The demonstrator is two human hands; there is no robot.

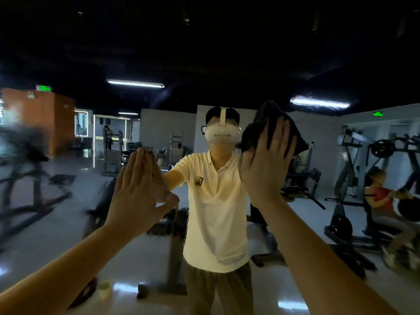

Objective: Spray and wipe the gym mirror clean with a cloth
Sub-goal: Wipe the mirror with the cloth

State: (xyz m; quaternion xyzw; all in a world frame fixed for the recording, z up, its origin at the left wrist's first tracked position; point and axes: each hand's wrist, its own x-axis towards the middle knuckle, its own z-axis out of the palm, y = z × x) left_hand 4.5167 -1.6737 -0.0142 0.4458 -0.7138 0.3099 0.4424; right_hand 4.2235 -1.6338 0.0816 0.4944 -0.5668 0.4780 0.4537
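Left hand: the left hand (136, 192) is flat, fingers straight and together, fingertips touching the mirror (318, 208); it holds nothing.
Right hand: the right hand (266, 164) is raised higher, fingers straight and slightly spread, palm pressing the cloth to the glass; nothing is gripped in a fist.
Cloth: the dark cloth (270, 119) is bunched between the right palm and the mirror, showing above and to both sides of the fingers.
Mirror: it fills the view ahead, at arm's reach, and reflects the person and the gym behind.
Done: judging by the cloth on the glass and no bottle in either hand, spraying for this patch looks finished and wiping is under way.
Left: most of the glass, probably; only the patch under the cloth is being worked, and the low and far-side areas look untouched.
Hard to tell: whether the glass is wet or streaked; the room is dim, and the smear at the left edge may be blur or residue.
Hidden: the spray bottle is not clearly in view; a small pale object (104, 289) low by the floor is too blurred to name.
Cut off: the mirror's edges lie outside the view.
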